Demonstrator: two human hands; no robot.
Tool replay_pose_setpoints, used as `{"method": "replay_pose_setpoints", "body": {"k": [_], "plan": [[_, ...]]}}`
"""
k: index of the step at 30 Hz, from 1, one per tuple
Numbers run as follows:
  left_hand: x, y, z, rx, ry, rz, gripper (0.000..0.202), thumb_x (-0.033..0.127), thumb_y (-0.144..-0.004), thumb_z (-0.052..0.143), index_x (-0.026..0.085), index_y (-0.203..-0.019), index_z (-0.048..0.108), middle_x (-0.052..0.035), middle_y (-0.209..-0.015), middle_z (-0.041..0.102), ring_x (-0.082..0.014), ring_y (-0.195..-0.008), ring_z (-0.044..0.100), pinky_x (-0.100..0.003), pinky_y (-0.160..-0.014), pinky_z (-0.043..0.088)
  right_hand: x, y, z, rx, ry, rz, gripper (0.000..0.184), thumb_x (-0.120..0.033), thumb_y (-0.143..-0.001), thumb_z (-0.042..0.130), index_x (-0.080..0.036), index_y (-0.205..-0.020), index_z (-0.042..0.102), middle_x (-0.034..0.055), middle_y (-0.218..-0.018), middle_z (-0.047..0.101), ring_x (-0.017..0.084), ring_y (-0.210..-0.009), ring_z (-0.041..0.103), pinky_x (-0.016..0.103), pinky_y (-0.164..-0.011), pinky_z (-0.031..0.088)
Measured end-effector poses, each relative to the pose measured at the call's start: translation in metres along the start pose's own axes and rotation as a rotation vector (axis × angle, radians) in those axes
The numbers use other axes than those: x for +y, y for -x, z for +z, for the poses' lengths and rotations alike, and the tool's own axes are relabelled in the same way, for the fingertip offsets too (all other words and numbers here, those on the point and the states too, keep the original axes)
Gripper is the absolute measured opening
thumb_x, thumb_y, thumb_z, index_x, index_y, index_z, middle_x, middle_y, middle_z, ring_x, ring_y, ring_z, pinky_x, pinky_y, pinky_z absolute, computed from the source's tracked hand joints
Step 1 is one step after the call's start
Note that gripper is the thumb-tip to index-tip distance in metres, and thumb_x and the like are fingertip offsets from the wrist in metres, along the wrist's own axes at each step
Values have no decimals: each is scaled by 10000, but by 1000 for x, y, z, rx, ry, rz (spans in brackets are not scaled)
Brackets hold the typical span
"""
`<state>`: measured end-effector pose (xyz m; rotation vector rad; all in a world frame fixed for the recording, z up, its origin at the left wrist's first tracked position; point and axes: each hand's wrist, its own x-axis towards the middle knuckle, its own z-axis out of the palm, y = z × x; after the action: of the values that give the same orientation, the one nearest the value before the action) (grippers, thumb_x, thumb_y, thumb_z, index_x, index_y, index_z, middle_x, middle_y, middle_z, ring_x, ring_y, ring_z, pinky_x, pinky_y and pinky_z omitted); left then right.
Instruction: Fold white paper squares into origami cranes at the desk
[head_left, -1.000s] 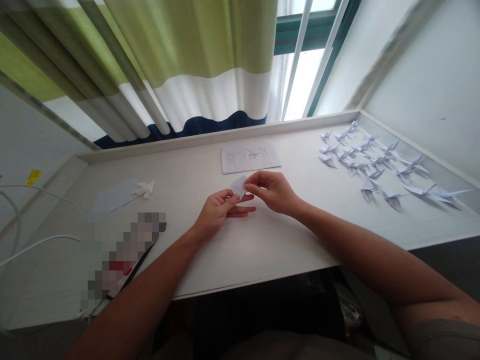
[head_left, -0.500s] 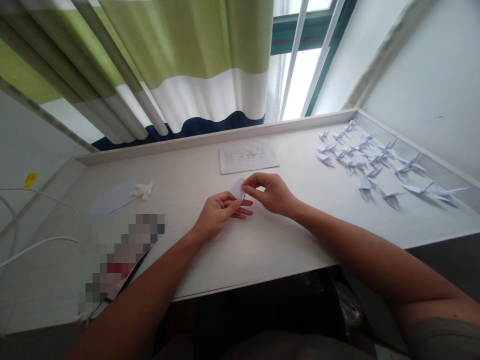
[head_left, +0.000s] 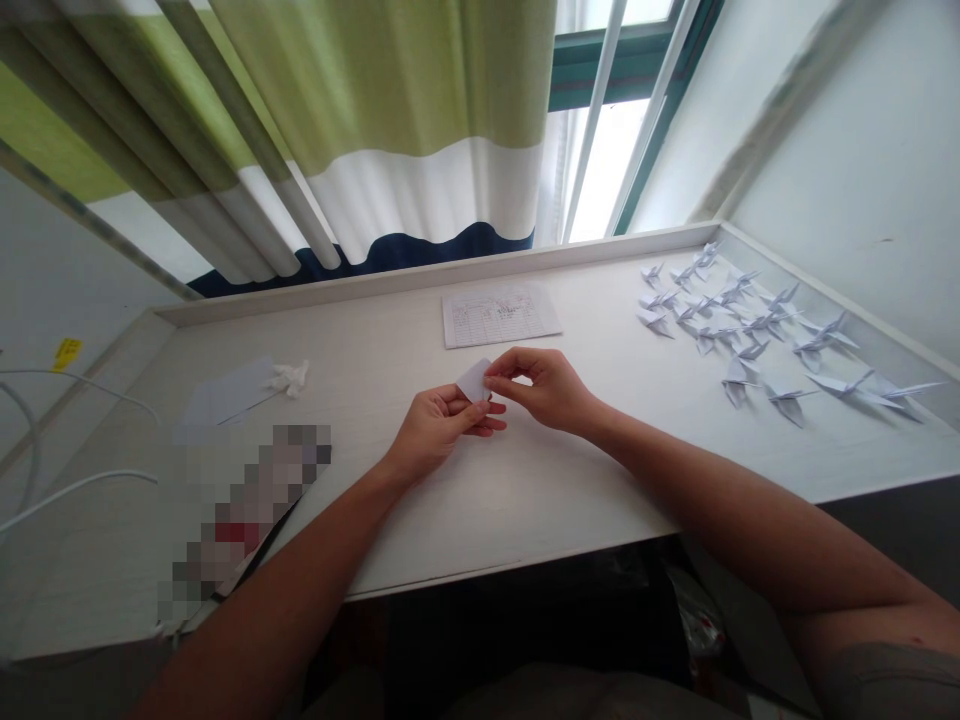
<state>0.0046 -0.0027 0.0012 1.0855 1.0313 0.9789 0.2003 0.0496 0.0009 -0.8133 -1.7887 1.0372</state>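
Observation:
Above the middle of the white desk [head_left: 420, 545], a small piece of folded white paper [head_left: 473, 382] is held between both hands. My left hand [head_left: 435, 430] pinches its lower part between thumb and fingers, the other fingers spread underneath. At the paper's right edge, my right hand [head_left: 541, 385] grips it with thumb and forefinger. The fingers cover part of the paper, so its full fold shape is hidden. Several folded white paper cranes [head_left: 739, 290] stand grouped on the right of the desk.
A printed sheet [head_left: 501, 317] lies behind my hands. To the left are white paper sheets [head_left: 225, 398], a crumpled white tissue [head_left: 291, 378], a blurred-out object [head_left: 255, 515] and white cables [head_left: 82, 488]. A raised rim [head_left: 360, 280] runs along the back, below a curtain [head_left: 420, 100].
The view has shifted very slightly. Both hands stay in nearly the same place on the folded paper, which looks slightly turned, with more of its face showing.

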Motion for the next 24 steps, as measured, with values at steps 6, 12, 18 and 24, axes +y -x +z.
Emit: {"method": "replay_pose_setpoints", "body": {"k": [6,12,18,24], "plan": [[0,1,0,-23,-18,2,492,555,-804,894,122,-973,731,-170,-1075,840,-285,-869,835,-436,-859,670,0,0,0,28,-18,54,182,-372,-870,799,-192,-863,779,62,-880,811,191,-803,732,375,-788,609],[-2,0,1,-44,4,-8,498,570,-817,877,122,-974,727,-179,-1129,831,-272,-864,834,-410,-836,665,0,-1,0,40,3,65,139,-328,-865,780,-191,-847,778,61,-865,816,195,-799,744,381,-801,616],[-2,0,2,-41,-1,-32,447,547,-879,814,122,-992,734,-184,-1152,827,-271,-862,831,-395,-812,651,-1,-2,-1,42,36,88,120,-303,-852,774,-184,-835,780,60,-854,820,188,-774,741,366,-774,610],[1,1,3,-48,-18,-35,427,520,-903,784,107,-1003,744,-195,-1140,826,-295,-900,828,-406,-822,641,-3,-1,-2,25,66,76,104,-284,-861,758,-185,-836,778,51,-846,819,178,-765,730,362,-783,601]]}}
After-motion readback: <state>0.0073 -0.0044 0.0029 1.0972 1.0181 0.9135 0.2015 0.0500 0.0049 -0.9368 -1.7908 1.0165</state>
